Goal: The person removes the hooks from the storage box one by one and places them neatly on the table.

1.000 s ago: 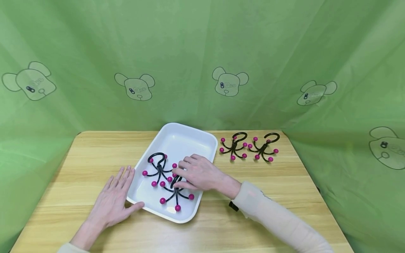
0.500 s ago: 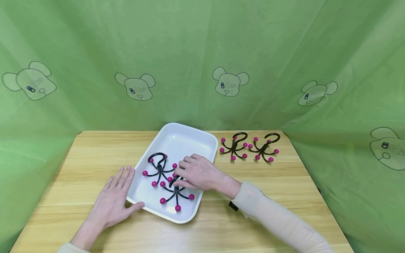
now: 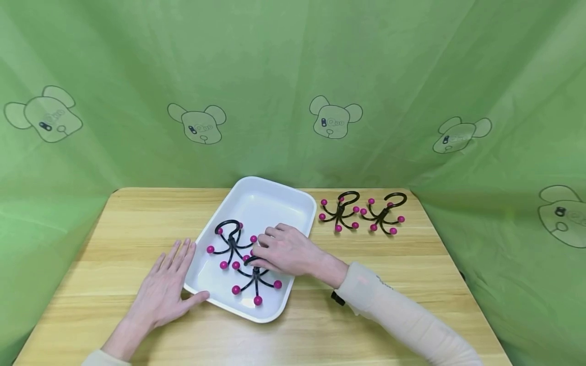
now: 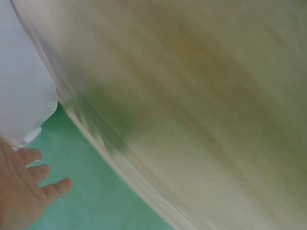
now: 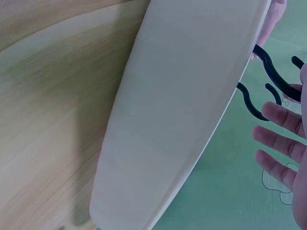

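A white tray [image 3: 261,203] lies slanted on the table with two black claw-shaped head massagers in it, each with a hooked handle and pink ball tips. My right hand [image 3: 288,251] pinches the hooked handle of the front head massager [image 3: 256,277], partly hiding it; the legs rest on the tray floor. In the right wrist view the black hook [image 5: 276,76] runs to the thumb side of the hand. Just behind and left lies the other head massager [image 3: 231,244]. My left hand [image 3: 162,290] lies flat, fingers straight along the tray's left side, thumb at its near corner.
Two more head massagers, a left one [image 3: 340,211] and a right one [image 3: 382,215], sit on the wooden table [image 3: 375,295] right of the tray. A green curtain [image 3: 261,61] with mouse-head drawings hangs behind and at both sides.
The hooked handle in my right hand has turned a little, its curve now lower and flatter between the fingers. Both hands and the tray stay in place.
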Demonstrator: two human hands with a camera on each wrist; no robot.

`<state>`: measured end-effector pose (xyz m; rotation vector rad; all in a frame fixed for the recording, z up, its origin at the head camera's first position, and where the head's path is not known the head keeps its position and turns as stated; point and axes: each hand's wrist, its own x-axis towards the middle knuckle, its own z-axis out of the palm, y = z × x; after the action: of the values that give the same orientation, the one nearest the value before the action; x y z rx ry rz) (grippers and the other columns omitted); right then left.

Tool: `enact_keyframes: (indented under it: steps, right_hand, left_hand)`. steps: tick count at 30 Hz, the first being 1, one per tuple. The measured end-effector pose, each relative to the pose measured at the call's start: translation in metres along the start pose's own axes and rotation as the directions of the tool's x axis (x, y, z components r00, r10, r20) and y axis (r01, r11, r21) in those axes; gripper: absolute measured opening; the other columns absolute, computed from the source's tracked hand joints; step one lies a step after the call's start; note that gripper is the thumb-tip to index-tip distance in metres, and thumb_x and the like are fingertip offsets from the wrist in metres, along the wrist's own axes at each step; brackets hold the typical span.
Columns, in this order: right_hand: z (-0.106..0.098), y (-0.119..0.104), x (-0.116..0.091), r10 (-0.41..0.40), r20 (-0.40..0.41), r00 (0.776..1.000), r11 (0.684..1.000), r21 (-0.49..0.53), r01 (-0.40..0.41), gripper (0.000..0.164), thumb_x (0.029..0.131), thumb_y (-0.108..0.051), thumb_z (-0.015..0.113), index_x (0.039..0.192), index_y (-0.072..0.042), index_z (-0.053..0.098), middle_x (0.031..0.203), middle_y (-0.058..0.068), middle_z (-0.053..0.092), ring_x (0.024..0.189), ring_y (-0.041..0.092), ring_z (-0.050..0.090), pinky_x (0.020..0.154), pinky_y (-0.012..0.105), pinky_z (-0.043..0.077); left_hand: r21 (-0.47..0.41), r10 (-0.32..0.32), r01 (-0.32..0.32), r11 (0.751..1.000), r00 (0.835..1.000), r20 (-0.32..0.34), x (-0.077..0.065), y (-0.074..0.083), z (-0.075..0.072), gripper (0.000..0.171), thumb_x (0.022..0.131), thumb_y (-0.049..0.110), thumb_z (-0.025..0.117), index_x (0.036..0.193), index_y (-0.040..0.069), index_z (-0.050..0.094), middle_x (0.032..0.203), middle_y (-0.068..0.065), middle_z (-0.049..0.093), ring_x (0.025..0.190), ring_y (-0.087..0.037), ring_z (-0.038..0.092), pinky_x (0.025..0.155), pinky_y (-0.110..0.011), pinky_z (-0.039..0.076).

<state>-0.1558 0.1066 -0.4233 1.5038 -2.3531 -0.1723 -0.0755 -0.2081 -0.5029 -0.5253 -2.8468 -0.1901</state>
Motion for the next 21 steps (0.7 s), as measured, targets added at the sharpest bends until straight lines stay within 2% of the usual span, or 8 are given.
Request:
enact_keyframes:
  steps: [11, 21]
  right_hand:
    - [-0.003, -0.002, 0.002, -0.017, -0.038, 0.999, 1.000, -0.009, 0.017, 0.028, 0.096, -0.053, 0.049, 0.088, -0.028, 0.059, 0.087, -0.010, 0.063, 0.080, 0.013, 0.059, 0.075, 0.029, 0.053]
    - [-0.012, 0.001, 0.001, -0.018, -0.070, 0.997, 0.999, -0.028, 0.016, 0.032, 0.097, -0.054, 0.045, 0.089, -0.027, 0.061, 0.086, -0.009, 0.062, 0.081, 0.013, 0.060, 0.075, 0.028, 0.053]
  left_hand:
    - [0.000, 0.003, -0.003, 1.000, 1.000, -0.002, 0.000, 0.000, 0.000, 0.112, 0.076, 0.078, 0.055, 0.155, 0.008, 0.019, 0.162, -0.012, 0.023, 0.149, -0.035, 0.025, 0.116, -0.056, 0.030]
    - [-0.002, 0.000, 0.000, 1.000, 1.000, 0.001, 0.001, 0.000, -0.001, 0.112, 0.076, 0.079, 0.054, 0.156, 0.008, 0.019, 0.164, -0.010, 0.019, 0.149, -0.034, 0.024, 0.115, -0.056, 0.030]
